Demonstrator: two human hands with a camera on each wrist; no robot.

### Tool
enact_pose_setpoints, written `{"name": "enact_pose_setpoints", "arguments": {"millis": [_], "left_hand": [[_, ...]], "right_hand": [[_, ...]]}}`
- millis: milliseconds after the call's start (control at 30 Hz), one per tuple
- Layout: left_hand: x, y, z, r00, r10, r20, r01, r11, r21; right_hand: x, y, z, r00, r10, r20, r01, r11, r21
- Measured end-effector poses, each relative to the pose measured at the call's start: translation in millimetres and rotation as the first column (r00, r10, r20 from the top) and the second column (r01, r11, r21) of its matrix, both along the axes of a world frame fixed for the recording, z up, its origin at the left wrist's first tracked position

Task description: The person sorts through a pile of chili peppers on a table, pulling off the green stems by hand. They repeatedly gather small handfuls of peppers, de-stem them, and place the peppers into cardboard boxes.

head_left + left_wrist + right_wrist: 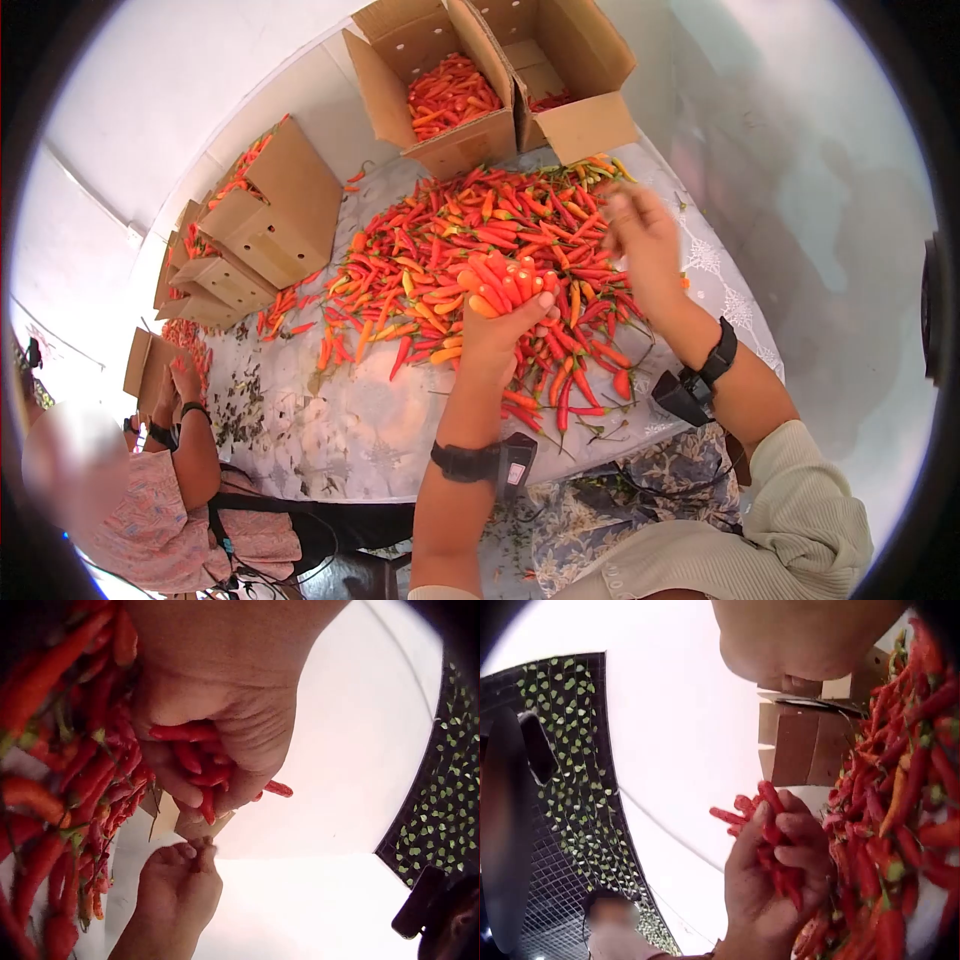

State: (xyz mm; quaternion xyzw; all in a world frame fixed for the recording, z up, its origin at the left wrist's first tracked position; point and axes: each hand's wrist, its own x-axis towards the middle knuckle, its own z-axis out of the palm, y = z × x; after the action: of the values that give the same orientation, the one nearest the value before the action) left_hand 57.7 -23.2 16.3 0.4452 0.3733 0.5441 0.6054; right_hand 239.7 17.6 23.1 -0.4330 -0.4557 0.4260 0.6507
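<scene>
Curled round a bunch of red and orange chillies (508, 283), my left hand (492, 345) is over the near side of a big chilli pile (430, 225). The left wrist view has this hand (225, 697) large, with red chillies (202, 761) inside the fingers; the right wrist view shows it (769, 907) from the other side. My right hand (645, 240), blurred, is above the pile's right edge. Its fingers look bent in the left wrist view (180, 889), with a small reddish patch by the fingertips; whether they hold a chilli is unclear.
Two open cartons (465, 145) (585, 125) stand behind the pile, chillies inside. More filled cartons (270, 225) line the left side. Another person (165, 510) is at lower left, hands by a small carton. Leaf scraps (240, 400) lie on the covered table (370, 455).
</scene>
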Motion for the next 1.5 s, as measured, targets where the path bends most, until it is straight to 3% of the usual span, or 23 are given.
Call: {"name": "enact_pose_setpoints", "arguments": {"millis": [67,167,267,367,400,433,500,600,767,833,1000,1100,1233,1333,1400,1467,1500], "left_hand": [[-1.0,0.5,-1.3,1.0,0.013,-0.001,-0.013,1.0,0.016],[0.3,-0.1,-0.6,1.0,0.013,-0.01,-0.013,1.0,0.024],[1.8,-2.3,0.6,1.0,0.01,-0.022,-0.01,1.0,0.022],[0.5,-0.5,-0.6,1.0,0.029,-0.01,-0.029,0.999,-0.02],[-0.1,0.1,0.0,0.999,0.034,0.002,-0.034,0.999,-0.032],[-0.2,0.8,0.7,0.999,0.038,0.013,-0.038,0.998,-0.043],[0.8,1.3,0.5,0.997,0.074,0.024,-0.073,0.996,-0.043],[4.5,-2.3,4.2,0.985,0.174,0.022,-0.174,0.985,-0.007],[-0.6,4.8,3.8,0.875,0.484,0.012,-0.478,0.86,0.181],[-4.7,3.6,27.1,0.798,0.601,-0.041,-0.573,0.777,0.259],[-20.6,17.2,95.5,0.779,0.625,0.052,-0.581,0.688,0.436],[-24.5,34.1,134.0,0.723,0.691,0.022,-0.606,0.619,0.5],[-23.9,71.8,174.5,0.718,0.695,-0.024,-0.584,0.622,0.522],[-24.3,122.9,191.9,0.732,0.668,-0.134,-0.513,0.67,0.537],[-22.5,172.2,197.0,0.759,0.613,-0.217,-0.408,0.709,0.575],[-24.6,228.2,191.0,0.744,0.439,-0.504,-0.152,0.846,0.511],[-26.6,253.1,177.1,0.635,0.52,-0.571,-0.239,0.836,0.495]], "right_hand": [[12.1,12.8,-0.4,0.928,-0.35,-0.127,0.367,0.918,0.153],[22.6,23.8,7.0,0.815,-0.532,-0.228,0.568,0.812,0.135],[18.0,19.5,5.7,0.859,-0.492,-0.144,0.512,0.814,0.273],[5.4,8.2,1.2,0.828,-0.521,0.207,0.407,0.813,0.416],[5.7,7.4,-1.7,0.832,-0.392,0.393,0.22,0.883,0.415],[5.8,7.1,-5.9,0.784,-0.257,0.565,0.032,0.926,0.376],[-4.1,2.6,-17.9,0.626,-0.177,0.759,-0.176,0.916,0.359],[-10.9,-1.2,-32.4,0.459,-0.164,0.873,-0.273,0.909,0.315],[-8.7,-3.2,-31.0,0.481,-0.138,0.866,-0.284,0.91,0.303],[-8.4,-4.1,-30.1,0.471,-0.136,0.872,-0.267,0.92,0.288],[-12.2,-1.5,-36.3,0.526,-0.169,0.834,-0.246,0.908,0.339],[-11.0,-3.0,-34.8,0.532,-0.182,0.827,-0.231,0.909,0.348],[-7.3,-6.0,-27.0,0.463,-0.067,0.884,-0.266,0.941,0.211],[-6.9,-6.0,-24.2,0.469,-0.054,0.881,-0.265,0.944,0.199],[-6.2,-5.2,-22.0,0.4,-0.059,0.915,-0.269,0.947,0.178],[-7.0,-6.6,-23.8,0.383,-0.083,0.92,-0.264,0.945,0.195],[-8.4,-7.2,-25.7,0.4,-0.071,0.914,-0.261,0.947,0.188]]}}
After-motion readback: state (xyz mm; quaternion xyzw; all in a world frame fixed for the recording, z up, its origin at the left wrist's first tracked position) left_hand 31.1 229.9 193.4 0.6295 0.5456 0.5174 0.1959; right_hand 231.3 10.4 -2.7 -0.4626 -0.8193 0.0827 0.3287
